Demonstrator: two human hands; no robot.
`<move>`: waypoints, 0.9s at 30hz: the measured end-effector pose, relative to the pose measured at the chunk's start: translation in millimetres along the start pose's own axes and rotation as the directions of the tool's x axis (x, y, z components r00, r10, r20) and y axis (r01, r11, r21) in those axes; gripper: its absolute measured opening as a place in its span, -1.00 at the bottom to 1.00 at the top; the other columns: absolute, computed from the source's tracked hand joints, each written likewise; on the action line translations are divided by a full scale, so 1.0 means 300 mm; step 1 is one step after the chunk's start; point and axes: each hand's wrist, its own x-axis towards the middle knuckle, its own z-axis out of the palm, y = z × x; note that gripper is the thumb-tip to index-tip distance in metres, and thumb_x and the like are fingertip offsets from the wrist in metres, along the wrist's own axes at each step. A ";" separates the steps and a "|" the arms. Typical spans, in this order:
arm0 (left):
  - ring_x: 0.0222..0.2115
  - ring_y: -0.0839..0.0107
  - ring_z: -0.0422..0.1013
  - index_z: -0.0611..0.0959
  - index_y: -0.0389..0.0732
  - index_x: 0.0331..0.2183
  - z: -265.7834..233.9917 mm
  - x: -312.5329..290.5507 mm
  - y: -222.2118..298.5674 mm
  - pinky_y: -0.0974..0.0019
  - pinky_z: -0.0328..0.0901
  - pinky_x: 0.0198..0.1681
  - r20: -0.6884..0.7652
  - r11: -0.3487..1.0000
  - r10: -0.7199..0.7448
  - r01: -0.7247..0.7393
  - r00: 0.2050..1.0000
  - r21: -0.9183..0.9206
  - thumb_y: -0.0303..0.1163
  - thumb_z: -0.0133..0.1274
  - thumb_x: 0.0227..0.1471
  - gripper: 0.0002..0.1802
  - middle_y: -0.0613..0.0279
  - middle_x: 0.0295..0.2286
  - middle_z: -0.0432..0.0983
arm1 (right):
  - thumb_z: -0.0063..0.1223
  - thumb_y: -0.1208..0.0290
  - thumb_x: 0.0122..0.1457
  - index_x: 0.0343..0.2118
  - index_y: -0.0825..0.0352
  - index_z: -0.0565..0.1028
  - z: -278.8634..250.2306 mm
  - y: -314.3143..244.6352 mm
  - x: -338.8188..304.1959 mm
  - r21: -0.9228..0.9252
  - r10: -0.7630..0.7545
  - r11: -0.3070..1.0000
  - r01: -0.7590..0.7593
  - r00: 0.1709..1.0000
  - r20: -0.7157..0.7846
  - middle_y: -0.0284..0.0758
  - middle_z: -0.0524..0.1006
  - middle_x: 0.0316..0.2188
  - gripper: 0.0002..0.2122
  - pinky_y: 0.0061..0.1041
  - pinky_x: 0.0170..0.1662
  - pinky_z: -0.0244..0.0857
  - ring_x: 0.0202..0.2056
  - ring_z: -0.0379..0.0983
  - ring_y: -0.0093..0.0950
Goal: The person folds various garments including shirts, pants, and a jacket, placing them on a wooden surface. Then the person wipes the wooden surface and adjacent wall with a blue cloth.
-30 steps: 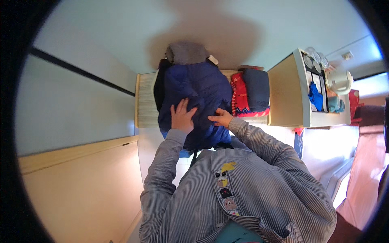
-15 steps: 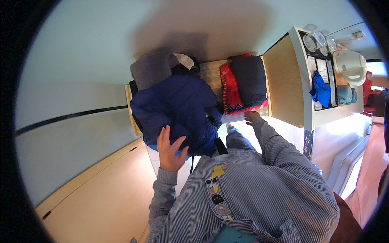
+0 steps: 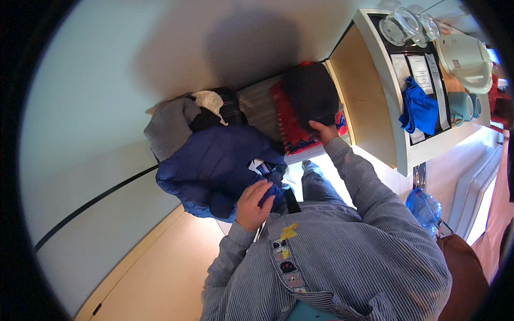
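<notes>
A navy puffer jacket [image 3: 214, 160] lies bunched on the left of the bench. My left hand [image 3: 254, 207] is closed on its near right edge, where blue fabric comes up beside the thumb. A small white-and-dark label [image 3: 261, 167] shows in the jacket's opening. To the right, a dark folded garment [image 3: 309, 91] rests over a red patterned knit [image 3: 284, 120]. My right hand [image 3: 323, 132] has hold of the dark garment's near edge, its fingertips partly hidden by the cloth.
Grey fabric [image 3: 168, 128] and a pale fleecy piece [image 3: 210, 101] lie behind the jacket. A wooden cabinet [image 3: 364, 91] borders the bench on the right, bearing glass jars [image 3: 399, 27], a blue cloth [image 3: 420, 107], mugs [image 3: 459, 107] and a white kettle [image 3: 463, 61]. A blue water bottle [image 3: 423, 208] stands below.
My left hand has moved right along the jacket and closed on its edge. My right hand has moved up onto the dark garment, whose near edge now sits higher. The label has come into sight.
</notes>
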 end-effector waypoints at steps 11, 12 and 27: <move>0.01 -0.01 0.14 0.35 -0.29 -0.06 0.105 0.254 -0.044 0.06 0.06 0.05 -0.274 0.997 0.051 -0.031 0.960 0.077 -0.18 0.12 -0.16 -0.37 -0.09 -0.05 0.24 | 0.14 0.36 -0.03 -0.41 0.39 0.41 0.338 -0.381 -0.524 -0.260 0.289 0.955 -0.141 0.639 0.713 -0.36 0.47 -0.69 -0.78 -0.68 -0.62 0.31 -0.70 0.40 -0.58; -0.02 0.01 0.18 0.37 -0.28 -0.08 0.106 0.239 -0.066 0.08 0.09 0.02 -0.201 0.999 -0.012 0.006 0.980 -0.032 -0.19 0.10 -0.14 -0.41 -0.07 -0.09 0.29 | 0.12 0.38 -0.01 -0.43 0.39 0.41 0.339 -0.400 -0.538 -0.272 0.300 0.953 -0.137 0.576 0.761 -0.35 0.47 -0.68 -0.80 -0.69 -0.61 0.31 -0.70 0.40 -0.59; -0.15 0.08 0.31 0.18 -0.31 0.02 0.040 0.074 0.032 0.15 0.27 -0.11 0.213 0.073 -0.757 0.405 0.618 -0.912 -0.10 0.01 -0.05 -0.29 -0.02 -0.09 0.27 | 0.20 0.23 -0.16 -0.12 0.36 0.35 -0.205 -0.163 0.329 -0.812 -0.291 0.571 0.123 0.955 -0.059 -0.19 0.41 -0.15 -0.48 -0.43 -0.15 0.32 -0.16 0.38 -0.32</move>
